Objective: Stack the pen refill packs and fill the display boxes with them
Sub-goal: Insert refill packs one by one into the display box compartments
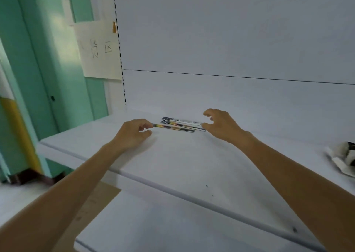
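Three flat pen refill packs (179, 124) lie side by side on the white shelf (172, 159), long sides toward me. My left hand (132, 132) pinches the left end of the nearest pack (172, 127) between thumb and fingers. My right hand (221, 125) sits at the right ends of the packs, fingers spread and curved, thumb touching the end of the middle pack. No display box is in view.
A crumpled white and black wrapper (343, 157) lies at the shelf's right edge. A paper sign (99, 48) hangs on the green wall at left. A lower white shelf (153, 223) and a brown cardboard piece (96, 203) are below.
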Available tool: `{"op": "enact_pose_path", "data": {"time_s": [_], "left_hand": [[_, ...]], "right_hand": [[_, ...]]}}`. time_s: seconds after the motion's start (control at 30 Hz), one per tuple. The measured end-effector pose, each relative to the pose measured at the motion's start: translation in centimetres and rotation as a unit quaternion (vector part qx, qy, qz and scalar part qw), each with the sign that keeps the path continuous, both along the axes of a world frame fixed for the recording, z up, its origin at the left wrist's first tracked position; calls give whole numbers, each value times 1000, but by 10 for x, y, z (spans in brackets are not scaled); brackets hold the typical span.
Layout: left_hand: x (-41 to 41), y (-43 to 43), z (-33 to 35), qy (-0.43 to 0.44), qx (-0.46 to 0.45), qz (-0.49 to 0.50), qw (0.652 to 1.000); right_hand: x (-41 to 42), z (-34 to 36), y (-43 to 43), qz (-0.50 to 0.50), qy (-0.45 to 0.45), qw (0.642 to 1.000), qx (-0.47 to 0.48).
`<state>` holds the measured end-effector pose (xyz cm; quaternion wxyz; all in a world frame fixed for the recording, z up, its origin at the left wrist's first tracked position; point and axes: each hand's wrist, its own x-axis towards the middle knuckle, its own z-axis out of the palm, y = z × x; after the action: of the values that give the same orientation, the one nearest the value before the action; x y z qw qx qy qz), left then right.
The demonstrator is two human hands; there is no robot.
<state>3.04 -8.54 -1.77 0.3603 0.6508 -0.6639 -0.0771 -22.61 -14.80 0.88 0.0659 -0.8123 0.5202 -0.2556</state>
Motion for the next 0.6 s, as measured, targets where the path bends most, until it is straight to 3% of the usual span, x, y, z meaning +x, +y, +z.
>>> {"op": "enact_pose_path", "data": {"time_s": [0.23,0.37,0.47,0.6], "left_hand": [[41,-88,-3,-79,32,-49,995],[43,-118,-6,-125,94,-86,984],[40,-130,-10,-110,103,-132,980],[44,-139,-15,-87,50,-142,985]], "right_hand": [[20,-16,-50,-59,20,997,41],[33,-24,-68,-52,74,992,93],[41,-32,-75,-47,100,988,103],[51,-29,-78,-5,120,991,61]]}}
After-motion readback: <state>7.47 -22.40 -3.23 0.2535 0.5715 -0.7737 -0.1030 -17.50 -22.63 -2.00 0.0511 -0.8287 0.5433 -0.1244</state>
